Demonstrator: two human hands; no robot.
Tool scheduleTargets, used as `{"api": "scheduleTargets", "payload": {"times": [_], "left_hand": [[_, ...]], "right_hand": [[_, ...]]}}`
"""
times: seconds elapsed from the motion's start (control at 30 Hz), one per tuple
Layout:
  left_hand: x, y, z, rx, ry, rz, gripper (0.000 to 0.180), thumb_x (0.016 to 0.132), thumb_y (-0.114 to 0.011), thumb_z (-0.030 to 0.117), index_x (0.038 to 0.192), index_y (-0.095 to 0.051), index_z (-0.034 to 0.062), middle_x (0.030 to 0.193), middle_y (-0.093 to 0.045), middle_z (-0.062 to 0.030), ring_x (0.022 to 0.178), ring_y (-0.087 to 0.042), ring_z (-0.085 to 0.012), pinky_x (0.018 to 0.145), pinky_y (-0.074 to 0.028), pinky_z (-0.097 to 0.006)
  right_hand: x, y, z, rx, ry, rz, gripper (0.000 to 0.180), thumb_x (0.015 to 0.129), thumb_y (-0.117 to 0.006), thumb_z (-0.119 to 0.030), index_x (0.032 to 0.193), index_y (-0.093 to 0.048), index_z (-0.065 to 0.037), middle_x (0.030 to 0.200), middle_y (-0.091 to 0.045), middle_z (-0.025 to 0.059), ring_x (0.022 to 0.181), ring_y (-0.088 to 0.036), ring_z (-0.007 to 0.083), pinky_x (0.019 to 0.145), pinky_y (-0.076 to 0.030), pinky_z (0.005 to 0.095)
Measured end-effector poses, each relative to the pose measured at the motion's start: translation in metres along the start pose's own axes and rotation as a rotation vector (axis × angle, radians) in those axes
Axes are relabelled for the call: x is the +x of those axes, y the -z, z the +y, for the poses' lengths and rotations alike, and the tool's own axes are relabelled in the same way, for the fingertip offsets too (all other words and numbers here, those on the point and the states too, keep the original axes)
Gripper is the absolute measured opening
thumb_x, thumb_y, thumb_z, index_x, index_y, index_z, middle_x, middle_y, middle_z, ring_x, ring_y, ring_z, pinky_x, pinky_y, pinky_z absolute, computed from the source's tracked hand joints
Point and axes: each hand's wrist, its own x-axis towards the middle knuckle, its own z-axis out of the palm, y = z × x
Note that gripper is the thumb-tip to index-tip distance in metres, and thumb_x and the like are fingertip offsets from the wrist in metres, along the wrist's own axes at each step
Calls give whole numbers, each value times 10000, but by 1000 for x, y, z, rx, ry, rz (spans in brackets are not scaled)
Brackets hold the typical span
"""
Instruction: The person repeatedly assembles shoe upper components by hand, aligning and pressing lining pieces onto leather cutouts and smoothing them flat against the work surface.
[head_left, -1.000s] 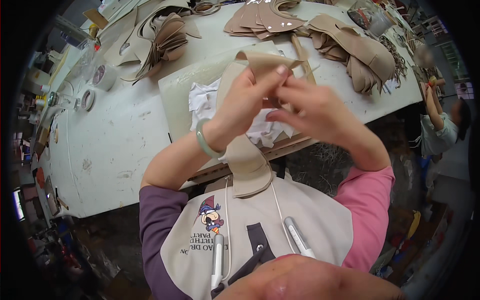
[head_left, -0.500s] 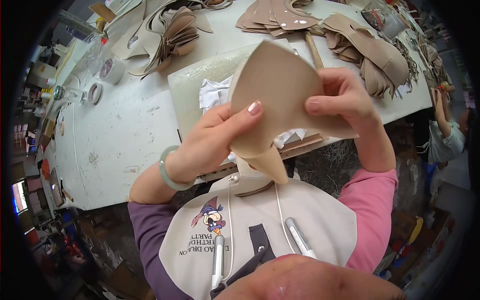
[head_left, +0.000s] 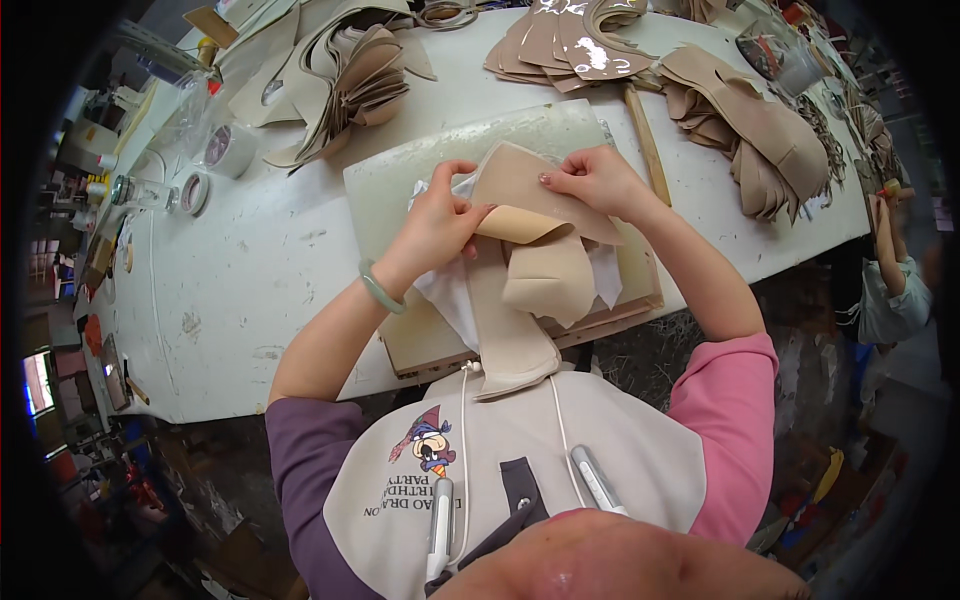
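Observation:
A tan leather piece [head_left: 525, 180] is held between my two hands, its near part curled over to show a paler yellowish side. My left hand [head_left: 445, 222] pinches the folded left edge between thumb and fingers. At its upper right edge, my right hand [head_left: 598, 182] grips with thumb and fingertips. Under it, other beige pieces [head_left: 515, 345] hang down over the table's front edge toward my apron. White cloth [head_left: 447, 300] lies beneath these pieces on a thick pale board [head_left: 385, 220].
Stacks of tan leather pieces stand at the back left [head_left: 355, 85], back middle [head_left: 570, 40] and right [head_left: 750, 130]. A wooden-handled tool [head_left: 647, 145] lies right of the board. Tape rolls [head_left: 194, 193] and a glass jar [head_left: 140, 192] sit at left. Another person [head_left: 893, 290] is at far right.
Both hands have lowered the leather piece away from me onto the board. It was raised near my chest; now its near part is folded over.

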Motion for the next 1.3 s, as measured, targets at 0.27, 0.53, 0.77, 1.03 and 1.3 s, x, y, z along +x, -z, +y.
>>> {"api": "scheduleTargets", "payload": {"times": [0.27, 0.53, 0.77, 1.03, 1.3], "left_hand": [[12, 6, -12, 2, 47, -33, 404, 881, -620, 145, 1149, -340, 33, 659, -629, -87, 419, -539, -118, 400, -414, -255], [15, 4, -9, -3, 78, -13, 363, 914, -583, 146, 1160, -337, 42, 590, -580, -39, 401, -481, -88, 381, -375, -244], [18, 3, -11, 4, 89, -7, 338, 917, -576, 144, 1143, -342, 49, 597, -576, -39, 399, -482, -91, 373, -370, -250], [16, 4, 6, 197, 66, -33, 290, 900, -586, 138, 1103, -395, 62, 646, -598, -66, 442, -515, -135, 396, -395, -277], [28, 10, -19, 936, -841, 16, 372, 856, -552, 88, 1219, -535, 170, 1358, -478, 2, 1323, -350, -240, 1046, -279, -499]], "right_hand": [[8, -1, 4, -71, -45, -19, 372, 818, -705, -336, 690, -646, 9, 587, -575, 7, 524, -455, 56, 478, -382, 239], [8, -2, -1, -75, -61, 16, 388, 818, -698, -355, 728, -656, 20, 592, -580, 20, 530, -474, 71, 488, -400, 254], [9, -3, -3, -117, -95, 17, 412, 802, -681, -403, 762, -680, 7, 678, -644, 118, 612, -580, 182, 598, -474, 319], [12, -3, -6, -273, -41, 1, 431, 814, -658, -401, 783, -654, 28, 729, -653, 166, 660, -615, 252, 626, -485, 355], [-11, 4, 4, -577, 53, 81, 508, 797, -668, -495, 908, -517, -23, 723, -626, 170, 681, -616, 321, 630, -481, 403]]}}
